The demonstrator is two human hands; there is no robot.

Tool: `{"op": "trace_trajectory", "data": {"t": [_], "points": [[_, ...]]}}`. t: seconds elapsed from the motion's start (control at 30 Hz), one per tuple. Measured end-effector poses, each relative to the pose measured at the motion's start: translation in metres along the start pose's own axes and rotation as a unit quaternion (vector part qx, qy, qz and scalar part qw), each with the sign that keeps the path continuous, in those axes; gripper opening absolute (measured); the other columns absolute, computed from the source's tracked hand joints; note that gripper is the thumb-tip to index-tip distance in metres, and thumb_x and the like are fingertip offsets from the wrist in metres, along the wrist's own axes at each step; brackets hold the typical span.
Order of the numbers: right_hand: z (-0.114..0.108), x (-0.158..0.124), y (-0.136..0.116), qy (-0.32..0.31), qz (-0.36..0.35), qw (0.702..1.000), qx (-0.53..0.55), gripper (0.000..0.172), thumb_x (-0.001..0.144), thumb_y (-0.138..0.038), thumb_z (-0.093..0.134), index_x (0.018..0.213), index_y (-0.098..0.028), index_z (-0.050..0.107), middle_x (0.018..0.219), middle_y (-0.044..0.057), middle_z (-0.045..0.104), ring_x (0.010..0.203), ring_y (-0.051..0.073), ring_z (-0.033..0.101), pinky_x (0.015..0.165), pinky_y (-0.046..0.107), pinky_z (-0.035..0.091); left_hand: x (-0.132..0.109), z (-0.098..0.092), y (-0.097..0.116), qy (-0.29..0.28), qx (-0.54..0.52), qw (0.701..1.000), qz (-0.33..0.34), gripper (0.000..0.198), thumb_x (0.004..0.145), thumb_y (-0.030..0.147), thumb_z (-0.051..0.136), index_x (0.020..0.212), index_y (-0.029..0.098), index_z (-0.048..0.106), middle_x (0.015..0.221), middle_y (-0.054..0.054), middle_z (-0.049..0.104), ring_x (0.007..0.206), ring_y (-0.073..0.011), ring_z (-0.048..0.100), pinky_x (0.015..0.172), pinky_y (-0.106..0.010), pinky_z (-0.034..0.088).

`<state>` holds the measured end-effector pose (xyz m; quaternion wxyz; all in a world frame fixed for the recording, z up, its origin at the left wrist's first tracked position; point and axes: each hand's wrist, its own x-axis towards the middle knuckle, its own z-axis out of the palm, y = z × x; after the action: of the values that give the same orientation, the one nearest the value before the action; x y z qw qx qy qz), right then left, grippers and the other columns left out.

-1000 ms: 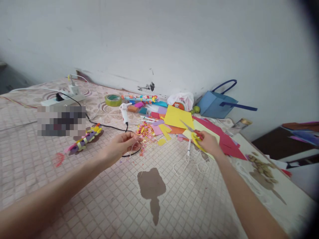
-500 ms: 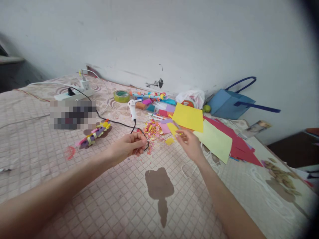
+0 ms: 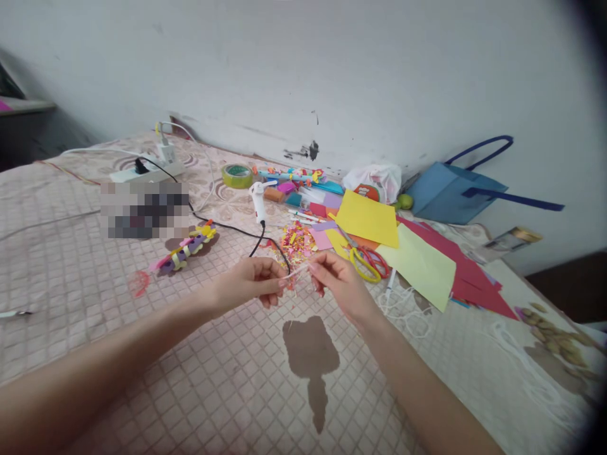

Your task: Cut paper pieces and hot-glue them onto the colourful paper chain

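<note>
Now, in the head view, the right hand [image 3: 339, 281] is rid of the scissors [image 3: 364, 254], which lie just to the right of its fingertips, blades pointing away over the coloured paper. It has come across to meet the left hand [image 3: 256, 278], so both hands are available for the pale strand [image 3: 298, 273]. That strand spans the small gap between the fingertips, its ends pinched thumb against finger on each side, with no visible opening at either grip; the remaining fingers curl loosely.

Just beyond the fingertips are paper scraps [image 3: 298, 241]; farther off, a white glue gun [image 3: 258, 205]. A decorated purple piece [image 3: 183, 256] lies left of the left fingers, and loose white string [image 3: 405, 313] right of the right ones. Below the fingers stretches a grid-patterned cloth [image 3: 227, 373] with a dark patch [image 3: 312, 347]; well past them rises a pale, marked wall [image 3: 284, 76], a blue bag [image 3: 455, 193] near it on the right.
</note>
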<state>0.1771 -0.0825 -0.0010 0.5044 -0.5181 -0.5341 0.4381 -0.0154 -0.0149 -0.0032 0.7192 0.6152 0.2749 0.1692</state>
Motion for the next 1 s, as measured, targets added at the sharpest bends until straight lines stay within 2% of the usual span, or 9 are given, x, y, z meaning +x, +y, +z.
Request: {"op": "trace_trajectory", "data": {"t": [0.17, 0.27, 0.4, 0.5, 0.6, 0.7, 0.77, 0.9, 1.0], "points": [[-0.016, 0.0, -0.006, 0.031, 0.042, 0.981, 0.186, 0.019, 0.074, -0.026, 0.065, 0.066, -0.019, 0.05, 0.074, -0.003, 0.058, 0.048, 0.005, 0.042, 0.042, 0.018, 0.033, -0.002, -0.01, 0.005, -0.02, 0.088, 0.996, -0.014, 0.023, 0.074, 0.036, 0.066, 0.067, 0.015, 0.06, 0.058, 0.0, 0.063, 0.048, -0.0105, 0.058, 0.045, -0.019, 0.046], [-0.025, -0.002, -0.017, 0.032, 0.044, 0.958, 0.282, 0.023, 0.073, -0.023, 0.062, 0.063, -0.02, 0.042, 0.075, -0.005, 0.057, 0.041, 0.002, 0.031, 0.038, 0.016, 0.026, -0.006, -0.023, 0.013, -0.045, 0.138, 0.989, -0.022, 0.02, 0.075, 0.035, 0.065, 0.066, 0.017, 0.061, 0.055, 0.0, 0.062, 0.045, -0.01, 0.057, 0.044, -0.019, 0.046], [-0.035, -0.007, -0.025, -0.016, 0.049, 0.951, 0.304, 0.028, 0.075, -0.027, 0.062, 0.062, -0.021, 0.038, 0.054, -0.009, 0.04, 0.037, 0.004, 0.024, 0.035, 0.016, 0.022, -0.014, -0.041, 0.024, -0.111, 0.223, 0.967, -0.053, 0.022, 0.076, 0.037, 0.063, 0.066, 0.017, 0.063, 0.053, 0.001, 0.061, 0.041, -0.0092, 0.053, 0.041, -0.018, 0.042], [-0.034, -0.009, -0.017, -0.08, 0.078, 0.957, 0.268, 0.027, 0.077, -0.03, 0.063, 0.064, -0.021, 0.041, 0.053, -0.008, 0.045, 0.037, 0.004, 0.031, 0.035, 0.017, 0.024, -0.019, -0.049, 0.029, -0.156, 0.308, 0.936, -0.076, 0.031, 0.079, 0.041, 0.058, 0.061, 0.016, 0.062, 0.051, 0.0, 0.058, 0.044, -0.01, 0.052, 0.043, -0.019, 0.039], [-0.026, -0.009, -0.003, -0.11, 0.13, 0.962, 0.211, 0.025, 0.079, -0.032, 0.064, 0.068, -0.02, 0.046, 0.055, -0.006, 0.051, 0.039, 0.004, 0.038, 0.037, 0.017, 0.028, -0.02, -0.053, 0.03, -0.103, 0.437, 0.894, 0.008, 0.033, 0.078, 0.041, 0.058, 0.059, 0.015, 0.06, 0.063, -0.001, 0.06, 0.059, -0.0112, 0.054, 0.055, -0.02, 0.04], [-0.016, -0.01, 0.007, -0.131, 0.17, 0.964, 0.16, 0.025, 0.079, -0.035, 0.064, 0.07, -0.018, 0.049, 0.055, -0.005, 0.054, 0.039, 0.004, 0.04, 0.037, 0.016, 0.028, -0.019, -0.056, 0.03, -0.073, 0.487, 0.868, 0.062, 0.018, 0.073, 0.035, 0.063, 0.078, 0.018, 0.065, 0.087, -0.002, 0.064, 0.08, -0.0142, 0.056, 0.069, -0.022, 0.04], [-0.01, -0.011, 0.011, -0.152, 0.181, 0.963, 0.134, 0.025, 0.08, -0.037, 0.064, 0.071, -0.018, 0.049, 0.057, -0.004, 0.058, 0.038, 0.004, 0.041, 0.036, 0.016, 0.026, -0.018, -0.057, 0.03, -0.056, 0.493, 0.866, 0.058, 0.017, 0.075, 0.033, 0.061, 0.081, 0.018, 0.065, 0.086, -0.002, 0.064, 0.079, -0.0139, 0.056, 0.068, -0.022, 0.04], [0.001, -0.013, 0.014, -0.175, 0.181, 0.96, 0.126, 0.024, 0.082, -0.038, 0.061, 0.075, -0.018, 0.05, 0.064, -0.001, 0.064, 0.037, 0.003, 0.041, 0.035, 0.015, 0.026, -0.014, -0.046, 0.028, 0.023, 0.485, 0.874, 0.029, 0.031, 0.082, 0.041, 0.052, 0.067, 0.015, 0.062, 0.064, -0.001, 0.061, 0.06, -0.0113, 0.053, 0.056, -0.022, 0.036], [0.009, -0.014, 0.015, -0.171, 0.169, 0.961, 0.136, 0.024, 0.083, -0.038, 0.059, 0.076, -0.017, 0.052, 0.064, -0.001, 0.064, 0.037, 0.003, 0.04, 0.035, 0.015, 0.027, -0.011, -0.029, 0.019, 0.077, 0.405, 0.908, 0.069, 0.022, 0.077, 0.037, 0.06, 0.084, 0.016, 0.062, 0.075, -0.001, 0.064, 0.066, -0.0118, 0.055, 0.058, -0.022, 0.039]]}}
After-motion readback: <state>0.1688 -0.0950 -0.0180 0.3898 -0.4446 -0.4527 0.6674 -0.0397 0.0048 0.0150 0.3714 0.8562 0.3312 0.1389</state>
